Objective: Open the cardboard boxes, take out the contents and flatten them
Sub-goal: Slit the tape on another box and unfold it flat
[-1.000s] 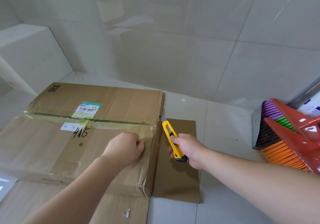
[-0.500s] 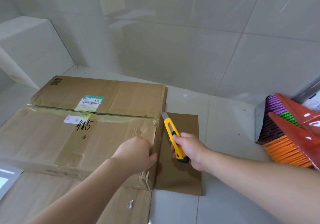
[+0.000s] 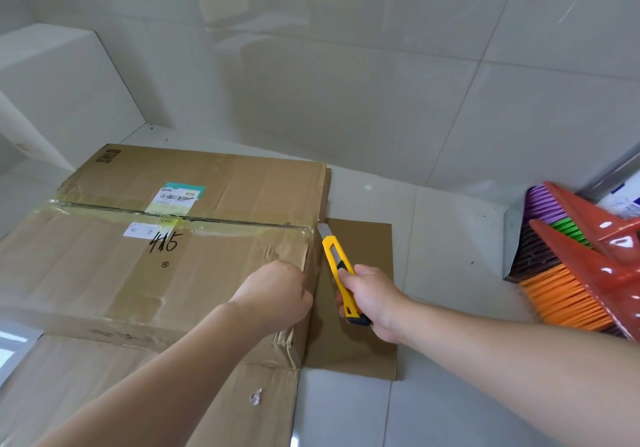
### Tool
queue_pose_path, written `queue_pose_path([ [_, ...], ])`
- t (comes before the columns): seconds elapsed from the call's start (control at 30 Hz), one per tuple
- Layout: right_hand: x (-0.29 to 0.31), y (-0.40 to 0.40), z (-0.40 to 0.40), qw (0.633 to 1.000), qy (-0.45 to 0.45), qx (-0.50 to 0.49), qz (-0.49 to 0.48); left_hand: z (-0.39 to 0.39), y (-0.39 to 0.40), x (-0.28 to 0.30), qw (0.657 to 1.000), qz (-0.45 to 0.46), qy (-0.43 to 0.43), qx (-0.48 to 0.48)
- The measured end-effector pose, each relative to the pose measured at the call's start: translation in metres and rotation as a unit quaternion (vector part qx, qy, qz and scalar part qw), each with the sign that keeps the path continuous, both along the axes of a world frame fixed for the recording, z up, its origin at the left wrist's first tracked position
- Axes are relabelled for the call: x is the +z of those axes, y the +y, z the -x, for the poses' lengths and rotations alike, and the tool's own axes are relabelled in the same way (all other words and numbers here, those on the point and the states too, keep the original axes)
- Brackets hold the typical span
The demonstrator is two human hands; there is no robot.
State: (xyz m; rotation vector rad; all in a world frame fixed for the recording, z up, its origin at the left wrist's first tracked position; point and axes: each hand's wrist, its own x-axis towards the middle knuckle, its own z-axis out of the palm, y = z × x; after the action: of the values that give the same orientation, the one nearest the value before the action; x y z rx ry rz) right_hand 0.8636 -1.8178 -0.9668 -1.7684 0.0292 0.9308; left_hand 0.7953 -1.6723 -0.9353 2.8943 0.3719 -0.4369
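Yellow knife (image 3: pixel 341 275) being gripped in right hand (image 3: pixel 375 303), blade touching taped cardboard box (image 3: pixel 145 266) seam; left hand (image 3: pixel 277 296) curling over box edge.

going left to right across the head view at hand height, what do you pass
large taped brown cardboard box → left hand resting on the box's right edge → yellow utility knife → right hand gripping the knife → grey tiled floor → brooms with orange, purple and green bristles

Tiled floor (image 3: pixel 433 238); flat cardboard (image 3: pixel 360 342); perhaps brooms (image 3: pixel 568 294).
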Motion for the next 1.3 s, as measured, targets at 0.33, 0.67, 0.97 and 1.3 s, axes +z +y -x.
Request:
queue_pose_path([
  [0.33, 0.002, -0.005, 0.004, 1.000, 0.006, 0.014, -0.006, -0.002, 0.001, -0.002, 1.000, 0.015, -0.014, 0.013],
  [0.67, 0.009, -0.008, 0.008, 1.000, 0.017, 0.016, -0.010, -0.006, 0.001, -0.005, 0.999, 0.019, -0.021, 0.014],
  [0.97, 0.013, -0.011, 0.009, 0.999, 0.034, 0.019, -0.009, -0.009, 0.001, -0.007, 0.999, 0.019, -0.022, 0.018],
  [1.3, 0.020, -0.015, 0.012, 0.998, 0.049, 0.025, -0.017, -0.015, -0.001, -0.008, 0.999, 0.016, -0.029, 0.026],
])
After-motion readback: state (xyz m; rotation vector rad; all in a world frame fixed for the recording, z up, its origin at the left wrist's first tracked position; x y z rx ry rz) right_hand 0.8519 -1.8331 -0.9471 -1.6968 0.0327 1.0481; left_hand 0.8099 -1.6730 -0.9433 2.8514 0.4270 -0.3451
